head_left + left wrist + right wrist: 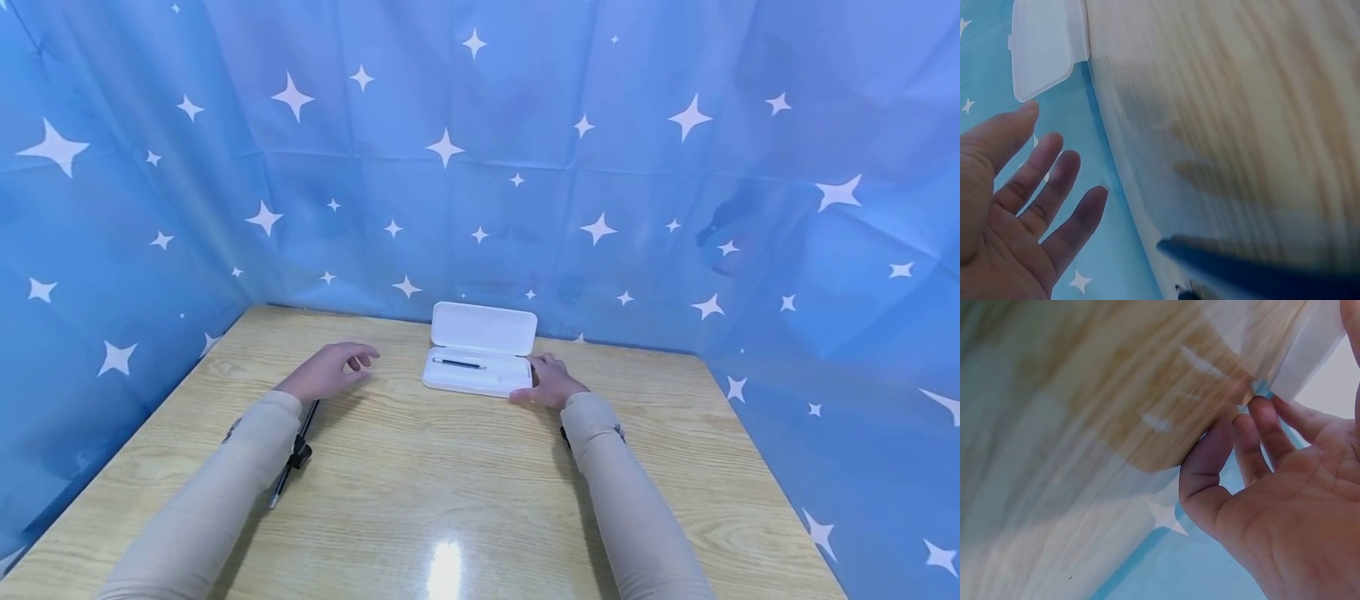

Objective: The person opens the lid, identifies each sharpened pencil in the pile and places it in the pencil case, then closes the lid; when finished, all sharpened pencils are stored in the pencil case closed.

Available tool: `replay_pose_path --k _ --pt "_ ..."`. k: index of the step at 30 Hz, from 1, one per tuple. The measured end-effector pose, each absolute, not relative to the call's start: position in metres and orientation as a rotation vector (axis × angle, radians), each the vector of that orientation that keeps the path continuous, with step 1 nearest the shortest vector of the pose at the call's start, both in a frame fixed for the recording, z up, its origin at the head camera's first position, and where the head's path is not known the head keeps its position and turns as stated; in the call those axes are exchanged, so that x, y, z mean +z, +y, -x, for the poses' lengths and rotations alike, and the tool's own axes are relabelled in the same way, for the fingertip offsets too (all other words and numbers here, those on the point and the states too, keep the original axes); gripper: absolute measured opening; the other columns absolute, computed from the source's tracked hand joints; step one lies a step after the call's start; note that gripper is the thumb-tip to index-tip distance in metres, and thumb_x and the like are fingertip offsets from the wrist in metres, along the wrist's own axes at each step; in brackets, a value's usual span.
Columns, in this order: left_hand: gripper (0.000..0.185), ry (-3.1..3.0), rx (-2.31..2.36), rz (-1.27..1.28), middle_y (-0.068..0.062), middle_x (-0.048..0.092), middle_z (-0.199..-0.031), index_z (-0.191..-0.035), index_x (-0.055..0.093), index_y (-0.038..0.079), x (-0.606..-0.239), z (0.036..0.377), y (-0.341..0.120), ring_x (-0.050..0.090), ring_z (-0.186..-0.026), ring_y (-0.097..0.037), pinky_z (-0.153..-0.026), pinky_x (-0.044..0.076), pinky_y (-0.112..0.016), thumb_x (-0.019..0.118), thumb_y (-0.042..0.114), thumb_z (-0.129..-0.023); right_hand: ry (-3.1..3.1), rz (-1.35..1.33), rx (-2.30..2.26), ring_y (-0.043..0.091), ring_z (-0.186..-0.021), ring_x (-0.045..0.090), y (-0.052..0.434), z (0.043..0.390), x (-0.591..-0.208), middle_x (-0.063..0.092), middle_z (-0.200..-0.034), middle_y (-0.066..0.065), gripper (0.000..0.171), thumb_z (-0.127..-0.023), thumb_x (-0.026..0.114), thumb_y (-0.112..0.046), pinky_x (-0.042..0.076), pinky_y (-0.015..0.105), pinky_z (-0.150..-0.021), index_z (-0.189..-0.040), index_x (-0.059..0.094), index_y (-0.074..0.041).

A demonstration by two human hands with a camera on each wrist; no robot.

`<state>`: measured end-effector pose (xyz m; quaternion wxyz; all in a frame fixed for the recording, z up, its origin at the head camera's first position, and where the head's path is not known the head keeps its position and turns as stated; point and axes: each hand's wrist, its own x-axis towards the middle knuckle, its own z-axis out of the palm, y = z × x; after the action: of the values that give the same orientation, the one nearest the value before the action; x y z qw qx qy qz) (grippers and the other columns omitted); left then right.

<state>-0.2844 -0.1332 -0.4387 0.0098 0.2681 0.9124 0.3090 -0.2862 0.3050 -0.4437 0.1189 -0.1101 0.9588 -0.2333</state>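
Note:
A white pencil case (480, 381) lies on the table with its lid (483, 328) raised at the back. Inside its tray is a dark pencil (459, 363). My right hand (551, 383) grips the case's right end, thumb at the front corner and fingers towards the back. In the right wrist view, the curled fingers (1207, 465) touch down by the tabletop beside the white case wall (1304, 353). To the left of the case, my left hand (330, 371) hovers over the table, holding nothing, its fingers (1079, 219) relaxed and spread. A second dark pencil-like stick (279, 487) is partly hidden under the left forearm.
The wooden table (420, 475) ends against a blue curtain (390, 183) with white stars, at the back and both sides. The case stands near the back edge. A black strap mount (299, 452) shows beside the left sleeve.

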Motion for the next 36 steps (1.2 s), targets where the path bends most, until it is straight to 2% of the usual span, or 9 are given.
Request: replay_pose_path --k 12,19,22,27,36 --pt "0.041 2.835 0.938 -0.79 -0.013 0.069 -0.116 -0.138 0.059 0.003 -0.426 0.273 -0.16 0.064 -0.103 -0.027 -0.088 0.054 -0.049 0.067 0.012 -0.099 2.811 0.33 -0.683 0.046 -0.143 0.026 0.304 0.286 -0.444 0.029 -0.156 0.025 0.092 -0.09 0.075 -0.049 0.03 0.061 -0.114 -0.159 0.031 -0.006" --pt "0.041 2.841 0.92 -0.736 -0.01 0.069 -0.112 -0.138 0.059 0.001 -0.428 0.27 -0.178 0.064 -0.104 -0.028 -0.086 0.054 -0.048 0.067 0.014 -0.099 2.81 0.325 -0.677 0.047 -0.144 0.025 0.305 0.285 -0.443 0.028 -0.156 0.025 0.093 -0.091 0.075 -0.049 0.03 0.061 -0.114 -0.159 0.029 -0.005" --pt "0.041 2.823 0.932 -0.715 -0.013 0.069 -0.114 -0.138 0.058 0.0 -0.427 0.265 -0.184 0.064 -0.105 -0.029 -0.086 0.054 -0.049 0.066 0.012 -0.1 2.816 0.319 -0.672 0.046 -0.144 0.025 0.305 0.286 -0.444 0.029 -0.156 0.024 0.093 -0.09 0.075 -0.05 0.03 0.06 -0.114 -0.159 0.029 -0.006" --pt "0.041 2.816 0.95 -0.704 -0.015 0.067 -0.115 -0.138 0.057 -0.001 -0.424 0.257 -0.191 0.064 -0.102 -0.029 -0.083 0.054 -0.046 0.065 0.011 -0.1 2.82 0.318 -0.665 0.046 -0.143 0.026 0.304 0.288 -0.445 0.029 -0.156 0.024 0.094 -0.09 0.075 -0.05 0.03 0.06 -0.114 -0.159 0.03 -0.005" --pt "0.039 2.805 0.862 -0.701 -0.009 0.069 -0.104 -0.133 0.058 -0.005 -0.423 0.245 -0.202 0.067 -0.094 -0.025 -0.081 0.055 -0.048 0.066 0.013 -0.1 2.819 0.326 -0.666 0.046 -0.143 0.026 0.306 0.291 -0.449 0.03 -0.155 0.025 0.095 -0.09 0.075 -0.052 0.03 0.06 -0.114 -0.159 0.029 -0.006"
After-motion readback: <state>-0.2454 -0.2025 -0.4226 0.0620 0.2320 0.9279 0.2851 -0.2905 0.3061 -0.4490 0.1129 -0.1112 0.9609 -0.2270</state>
